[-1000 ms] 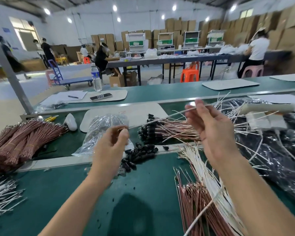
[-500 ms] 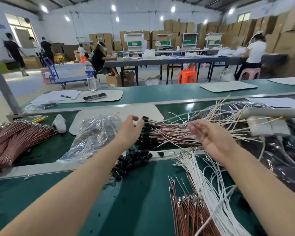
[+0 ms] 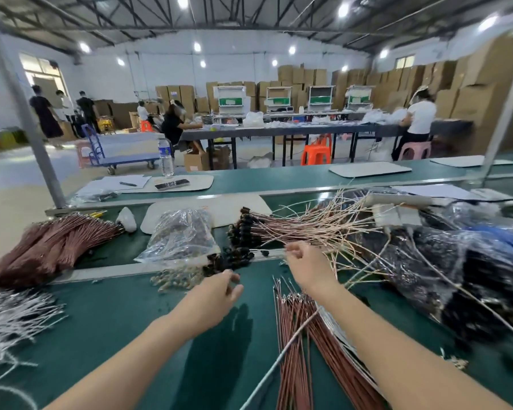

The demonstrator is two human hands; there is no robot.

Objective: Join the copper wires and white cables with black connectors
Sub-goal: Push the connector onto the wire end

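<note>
While both hands (image 3: 216,294) reach forward, fingers curled

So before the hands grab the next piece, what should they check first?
1. Loose black connectors within reach of left hand: ok.
2. Left hand free: ok, fingers look empty.
3. Copper wires ready on the green table: ok.
4. Right hand pinching a white cable: cannot tell, blurred.
5. Finished bunch set apart behind: ok.
</note>
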